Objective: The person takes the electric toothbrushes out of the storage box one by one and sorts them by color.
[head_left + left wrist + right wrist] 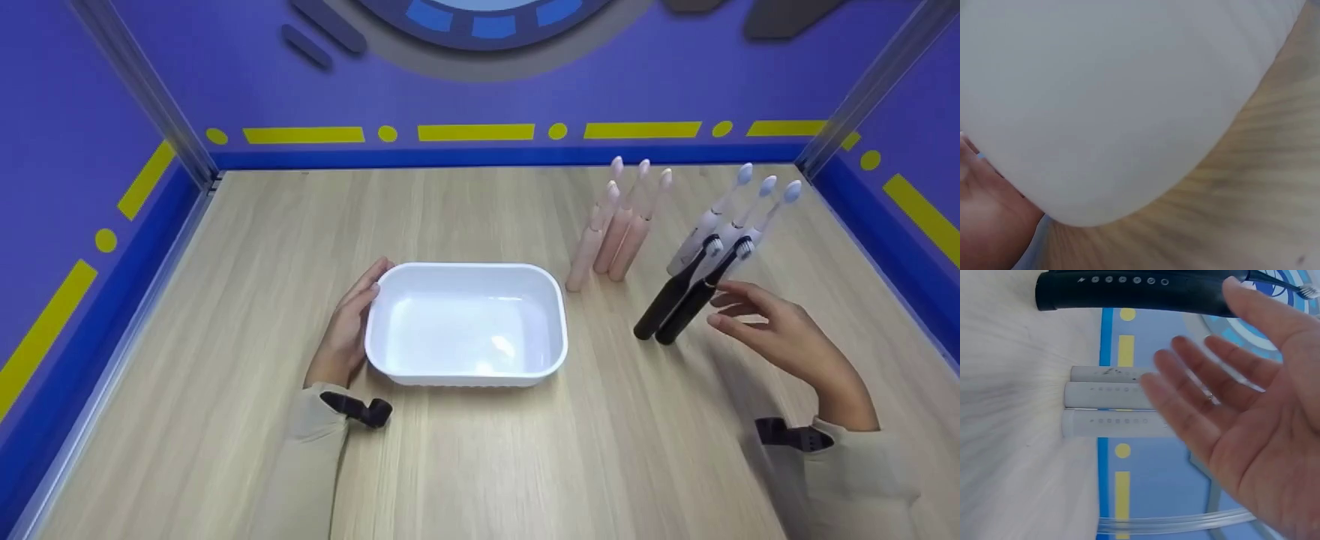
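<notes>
My left hand (346, 330) rests against the left side of a white plastic tub (465, 380), its fingers fairly straight along the outer wall. The left wrist view shows the tub's pale outer wall (1100, 112) close up, beside part of the palm (994, 219). On the right, two black electric toothbrushes (664, 307) stand upright side by side. Just right of them is my right hand (780, 330), fingers loosely bent and nothing held. In the right wrist view a black toothbrush handle (1129, 292) lies past the thumb tip; whether they touch, I cannot tell.
Several pink electric toothbrushes (630, 251) stand right of the tub. Behind the black pair are three white toothbrushes (688, 247) with pale blue heads. The wooden table (465, 465) is bounded by blue printed panels (480, 97) at the back and sides.
</notes>
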Action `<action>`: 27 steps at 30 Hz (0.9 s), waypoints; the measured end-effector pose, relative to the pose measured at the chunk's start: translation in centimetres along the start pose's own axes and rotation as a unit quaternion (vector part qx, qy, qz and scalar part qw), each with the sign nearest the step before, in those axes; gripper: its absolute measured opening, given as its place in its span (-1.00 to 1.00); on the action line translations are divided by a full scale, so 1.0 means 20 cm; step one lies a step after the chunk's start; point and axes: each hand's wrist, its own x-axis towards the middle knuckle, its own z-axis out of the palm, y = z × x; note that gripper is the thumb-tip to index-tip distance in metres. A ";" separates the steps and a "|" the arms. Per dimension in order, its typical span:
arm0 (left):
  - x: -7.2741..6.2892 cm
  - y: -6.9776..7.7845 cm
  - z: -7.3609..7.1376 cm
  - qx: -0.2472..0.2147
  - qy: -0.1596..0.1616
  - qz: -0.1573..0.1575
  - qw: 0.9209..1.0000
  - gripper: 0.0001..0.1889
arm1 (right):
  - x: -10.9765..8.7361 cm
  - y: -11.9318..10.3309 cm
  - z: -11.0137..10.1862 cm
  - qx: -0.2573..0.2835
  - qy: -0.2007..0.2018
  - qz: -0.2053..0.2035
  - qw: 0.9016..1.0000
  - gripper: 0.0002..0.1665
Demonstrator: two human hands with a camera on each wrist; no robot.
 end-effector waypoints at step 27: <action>-0.25 0.42 0.05 0.366 0.064 0.157 0.915 -0.38 | -0.09 -0.39 0.11 -0.136 -0.076 -0.040 0.987 -0.29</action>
